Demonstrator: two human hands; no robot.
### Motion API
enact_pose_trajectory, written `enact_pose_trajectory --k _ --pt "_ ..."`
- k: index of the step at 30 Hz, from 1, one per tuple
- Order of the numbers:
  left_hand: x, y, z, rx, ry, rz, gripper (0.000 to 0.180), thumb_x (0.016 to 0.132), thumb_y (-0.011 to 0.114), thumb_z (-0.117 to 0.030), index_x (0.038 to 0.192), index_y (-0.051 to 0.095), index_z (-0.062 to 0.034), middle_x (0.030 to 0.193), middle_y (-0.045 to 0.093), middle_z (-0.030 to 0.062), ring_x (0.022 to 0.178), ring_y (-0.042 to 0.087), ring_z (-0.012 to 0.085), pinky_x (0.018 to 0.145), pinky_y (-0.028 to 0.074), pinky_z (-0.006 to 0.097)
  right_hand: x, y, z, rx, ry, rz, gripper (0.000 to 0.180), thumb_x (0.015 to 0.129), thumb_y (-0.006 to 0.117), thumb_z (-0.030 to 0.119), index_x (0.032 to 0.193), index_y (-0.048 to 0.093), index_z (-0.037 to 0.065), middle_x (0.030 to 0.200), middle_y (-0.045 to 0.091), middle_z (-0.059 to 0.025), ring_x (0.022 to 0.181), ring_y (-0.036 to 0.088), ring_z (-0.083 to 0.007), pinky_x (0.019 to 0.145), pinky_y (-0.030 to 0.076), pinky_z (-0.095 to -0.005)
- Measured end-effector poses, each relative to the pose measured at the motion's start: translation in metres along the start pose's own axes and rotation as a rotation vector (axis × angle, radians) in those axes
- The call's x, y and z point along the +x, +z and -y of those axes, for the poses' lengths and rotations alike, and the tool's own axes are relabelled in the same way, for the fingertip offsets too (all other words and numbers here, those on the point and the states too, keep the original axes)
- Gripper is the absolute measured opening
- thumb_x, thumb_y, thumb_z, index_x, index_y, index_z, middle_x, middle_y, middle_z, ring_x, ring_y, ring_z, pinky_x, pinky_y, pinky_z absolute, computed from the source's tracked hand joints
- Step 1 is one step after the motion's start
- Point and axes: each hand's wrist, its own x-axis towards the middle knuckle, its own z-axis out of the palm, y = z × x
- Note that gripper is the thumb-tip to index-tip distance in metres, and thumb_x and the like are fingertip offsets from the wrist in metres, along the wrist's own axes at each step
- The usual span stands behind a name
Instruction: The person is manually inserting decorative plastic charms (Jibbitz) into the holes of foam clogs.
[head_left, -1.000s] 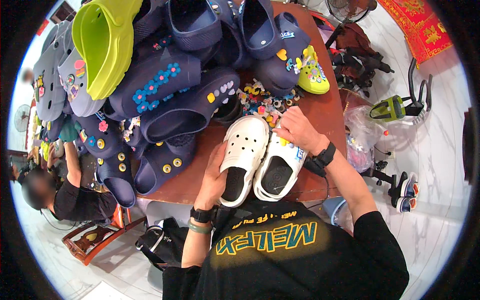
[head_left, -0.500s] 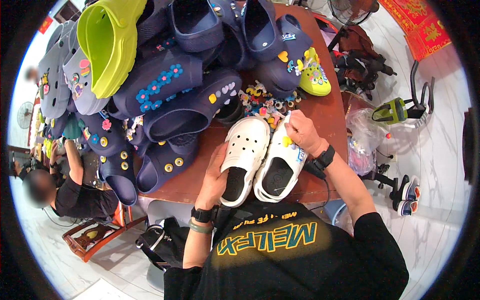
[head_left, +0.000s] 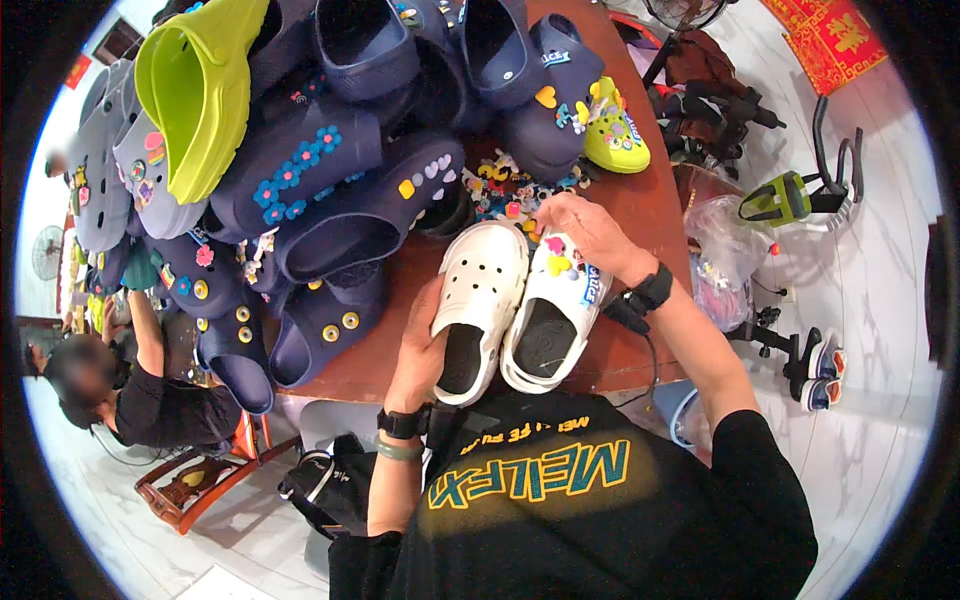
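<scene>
A pair of white clogs stands side by side at the near edge of the table, openings toward me. My left hand [head_left: 421, 345] is wrapped round the outer side of the left white clog [head_left: 482, 285], which has bare holes. The right white clog [head_left: 571, 308] bears a pink charm [head_left: 555, 244], yellow charms [head_left: 561, 266] and a blue lettered charm [head_left: 592, 287]. Over its toe, my right hand [head_left: 590, 232] has its fingers curled together; whatever they pinch is hidden. Just beyond lies a heap of small colourful charms [head_left: 500, 190].
Dark blue clogs [head_left: 340, 240] with charms are piled on the brown table [head_left: 655, 230] at left and back. A lime clog [head_left: 200, 95] tops the pile; another lime clog [head_left: 615, 140] lies right. A co-worker [head_left: 165, 405] sits at left. A blue bin [head_left: 680, 410] stands below the table.
My right hand has shifted off the charms on the right clog toward its toe, uncovering the pink charm. My left hand keeps its hold; the whole view has shifted slightly.
</scene>
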Motion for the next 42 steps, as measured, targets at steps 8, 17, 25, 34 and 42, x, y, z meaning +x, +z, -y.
enact_pose_trajectory --k 8,17,25,34,42 --pt "-0.001 -0.001 0.003 -0.001 -0.022 -0.014 0.056 0.082 0.050 0.008 0.136 0.041 -0.0009 0.139 0.042 0.0146 0.130 0.039 0.0251 0.108 0.030 0.031 -0.022 0.003 0.011 -0.397 -0.448 0.223 0.014 0.079 0.070 0.017 0.087 0.063 0.008 0.094 0.061 -0.0042 0.099 0.054 -0.0238 0.092 0.036 -0.0388" --pt "0.000 -0.002 0.002 0.019 0.002 -0.007 0.056 0.081 0.047 0.008 0.136 0.042 -0.0016 0.138 0.042 0.0151 0.130 0.039 0.0266 0.108 0.030 0.031 -0.022 0.018 0.013 -0.478 -0.328 0.104 0.026 0.077 0.070 0.016 0.071 0.045 0.010 0.070 0.043 -0.0052 0.070 0.044 -0.0243 0.072 0.032 -0.0373" --pt "0.000 -0.003 0.011 0.021 -0.008 -0.011 0.061 0.077 0.047 0.011 0.136 0.042 -0.0027 0.138 0.042 0.0147 0.131 0.038 0.0266 0.109 0.028 0.032 -0.018 0.025 0.012 -0.541 -0.471 0.082 0.027 0.075 0.065 0.007 0.065 0.041 0.007 0.069 0.040 -0.0088 0.067 0.042 -0.0266 0.066 0.032 -0.0381" --pt "0.000 -0.003 0.011 -0.015 0.005 -0.009 0.061 0.076 0.045 0.012 0.135 0.042 -0.0020 0.138 0.042 0.0157 0.132 0.037 0.0274 0.110 0.028 0.032 -0.020 0.024 0.010 -0.597 -0.540 0.062 0.020 0.073 0.065 0.006 0.065 0.046 0.007 0.065 0.042 -0.0075 0.064 0.045 -0.0251 0.063 0.035 -0.0376" --pt "0.000 -0.001 0.010 0.014 -0.018 -0.012 0.062 0.076 0.045 0.013 0.136 0.042 -0.0022 0.138 0.042 0.0151 0.132 0.038 0.0271 0.110 0.028 0.032 -0.026 0.029 0.014 -0.644 -0.537 -0.039 0.020 0.073 0.065 0.003 0.066 0.047 0.005 0.067 0.045 -0.0089 0.065 0.048 -0.0258 0.064 0.039 -0.0374"
